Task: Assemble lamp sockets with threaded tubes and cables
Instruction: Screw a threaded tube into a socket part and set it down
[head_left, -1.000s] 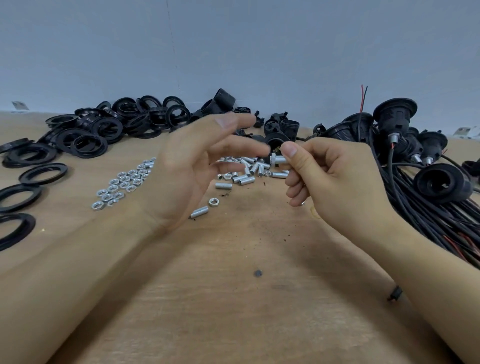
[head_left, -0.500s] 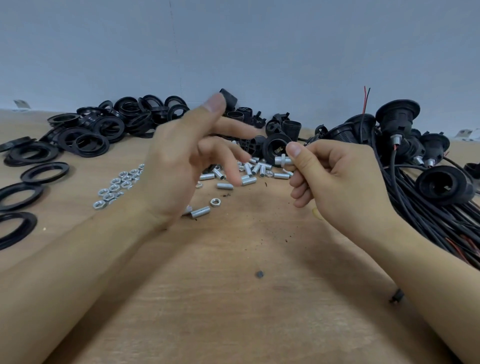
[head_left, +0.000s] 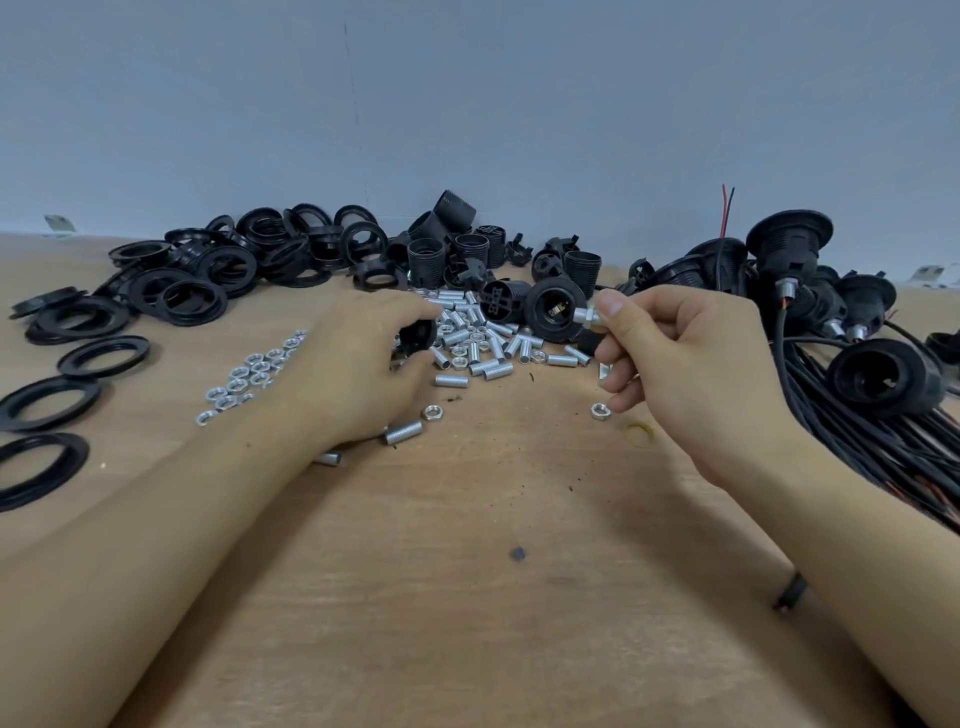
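Note:
My right hand (head_left: 680, 358) pinches a short silver threaded tube with a nut on it (head_left: 587, 316) between thumb and forefinger, held above the table. My left hand (head_left: 358, 364) is down on the table and curls its fingers round a black socket part (head_left: 418, 336) at the edge of the pile of silver threaded tubes (head_left: 488, 348). Loose black sockets (head_left: 553, 309) lie just behind the tubes.
Black rings (head_left: 197, 291) are heaped at the back left, with single rings (head_left: 49, 402) along the left edge. Silver nuts (head_left: 249, 374) lie left of my left hand. Sockets with black cables (head_left: 883, 374) are piled at the right. A grey wall stands behind.
My left hand dropped from in front of the tube down to the table and closed on a black socket part. My right hand kept hold of the tube and barely moved.

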